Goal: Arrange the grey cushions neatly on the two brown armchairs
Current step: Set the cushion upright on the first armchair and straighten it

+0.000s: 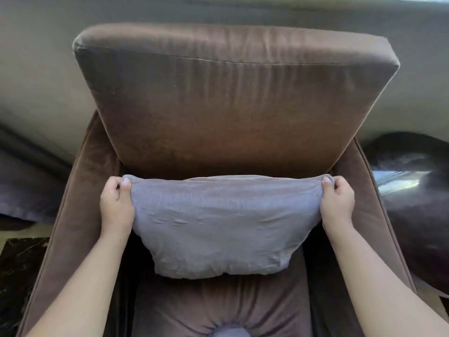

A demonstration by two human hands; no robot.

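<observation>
A grey cushion (223,227) stands on the seat of a brown armchair (230,113), leaning toward its thick back pad. My left hand (116,205) pinches the cushion's top left corner. My right hand (337,203) pinches the top right corner. The fabric is stretched taut between both hands. The cushion's lower edge rests on the tufted seat (218,310). Only this one armchair is in view.
The armrests (73,215) close in both sides of the seat. A dark glossy round object (418,203) stands to the right. A dark cushioned shape (26,186) lies to the left, with a dark marbled surface (19,271) below it. A grey wall rises behind.
</observation>
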